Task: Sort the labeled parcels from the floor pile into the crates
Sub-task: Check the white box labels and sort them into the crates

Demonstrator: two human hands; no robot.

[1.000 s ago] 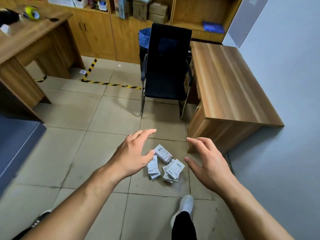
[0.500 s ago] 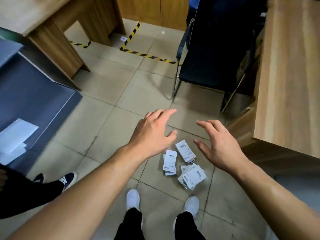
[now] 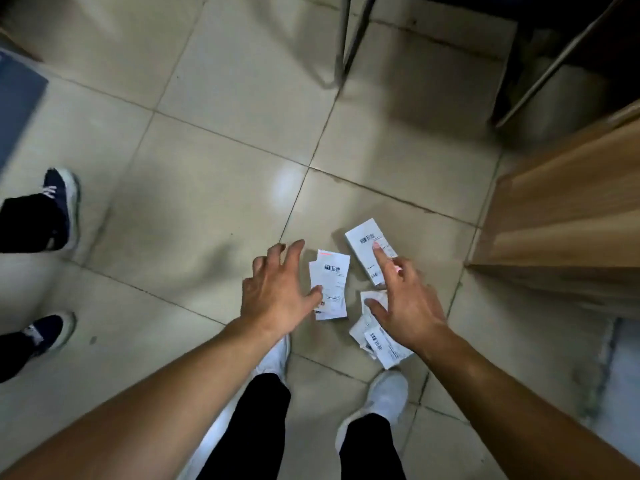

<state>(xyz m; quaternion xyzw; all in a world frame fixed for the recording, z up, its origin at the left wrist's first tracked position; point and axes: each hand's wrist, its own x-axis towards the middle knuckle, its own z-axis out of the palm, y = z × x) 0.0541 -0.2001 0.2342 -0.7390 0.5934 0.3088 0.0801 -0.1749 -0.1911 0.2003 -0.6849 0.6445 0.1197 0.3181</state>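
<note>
Lowered, left hand (image 3: 277, 299) and right hand (image 3: 405, 306) seemingly touch parcels (image 3: 330, 282) on tiled floor (image 3: 207, 188).

Print on the parcels (image 3: 330, 285) is too blurred to read; the right hand (image 3: 412, 310) hides some beneath its palm.

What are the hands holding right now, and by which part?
Nothing is held yet. The left hand is spread, its thumb at the edge of the middle parcel; the right hand points a finger over the far parcel.
</note>
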